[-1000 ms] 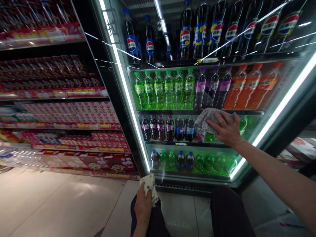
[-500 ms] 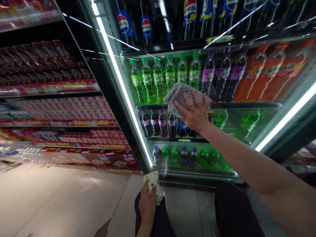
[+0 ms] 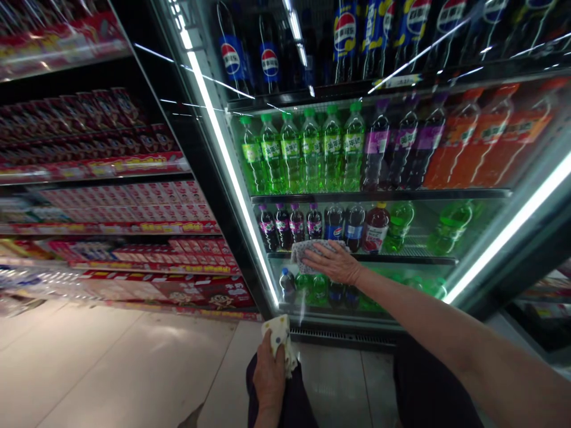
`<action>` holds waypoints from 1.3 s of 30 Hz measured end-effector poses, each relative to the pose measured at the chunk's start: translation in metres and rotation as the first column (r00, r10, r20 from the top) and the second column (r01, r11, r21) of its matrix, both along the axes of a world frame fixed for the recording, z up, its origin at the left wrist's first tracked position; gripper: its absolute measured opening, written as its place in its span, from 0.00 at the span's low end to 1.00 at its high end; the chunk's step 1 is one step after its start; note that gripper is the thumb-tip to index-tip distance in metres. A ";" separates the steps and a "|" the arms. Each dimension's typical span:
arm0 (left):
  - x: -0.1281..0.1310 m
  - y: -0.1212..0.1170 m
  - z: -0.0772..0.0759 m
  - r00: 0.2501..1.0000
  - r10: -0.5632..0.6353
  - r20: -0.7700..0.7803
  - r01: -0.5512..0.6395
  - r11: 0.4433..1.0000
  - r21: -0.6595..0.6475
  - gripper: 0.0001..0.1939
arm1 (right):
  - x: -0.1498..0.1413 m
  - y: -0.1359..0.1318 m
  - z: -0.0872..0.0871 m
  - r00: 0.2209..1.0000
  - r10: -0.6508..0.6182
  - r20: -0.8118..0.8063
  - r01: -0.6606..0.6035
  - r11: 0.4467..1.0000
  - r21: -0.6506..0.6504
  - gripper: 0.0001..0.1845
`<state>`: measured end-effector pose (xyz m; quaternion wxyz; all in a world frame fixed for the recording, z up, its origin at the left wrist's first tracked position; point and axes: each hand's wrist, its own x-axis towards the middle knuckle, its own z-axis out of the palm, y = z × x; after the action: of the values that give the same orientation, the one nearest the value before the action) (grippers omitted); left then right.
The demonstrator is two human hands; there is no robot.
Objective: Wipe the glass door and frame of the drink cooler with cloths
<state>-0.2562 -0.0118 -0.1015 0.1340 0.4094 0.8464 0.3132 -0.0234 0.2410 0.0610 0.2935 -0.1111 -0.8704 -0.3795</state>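
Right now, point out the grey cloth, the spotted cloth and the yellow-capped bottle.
Grey cloth [image 3: 298,255], head view: its uncovered left end.
Spotted cloth [image 3: 279,330], head view: its upper part.
Yellow-capped bottle [image 3: 376,228], head view: middle of its body.

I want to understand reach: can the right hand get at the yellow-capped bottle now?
Probably not: glass seems to cover the yellow-capped bottle, and the right hand is over a grey cloth.

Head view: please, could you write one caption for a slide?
Right hand flat on a grey cloth against the glass, bottles behind; left hand holding a spotted cloth.
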 end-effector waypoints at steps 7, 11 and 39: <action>-0.002 -0.007 0.007 1.000 0.007 0.009 -0.007 1.000 -0.009 0.28 | 0.038 -0.009 -0.052 0.995 0.037 0.090 -0.033 0.998 -0.044 0.26; -0.004 -0.011 0.007 1.000 0.014 0.005 -0.014 1.000 0.004 0.28 | 0.071 -0.014 -0.078 0.990 0.008 0.139 0.003 0.997 -0.074 0.27; -0.009 -0.009 -0.008 0.999 0.021 0.032 -0.024 0.997 0.074 0.29 | 0.063 0.004 0.156 0.732 -0.372 -0.571 0.391 0.915 -0.096 0.44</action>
<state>-0.2655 -0.0206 -0.1096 0.1285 0.3995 0.8365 0.3524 0.0394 0.2449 0.2170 0.4609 -0.3925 -0.6923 -0.3927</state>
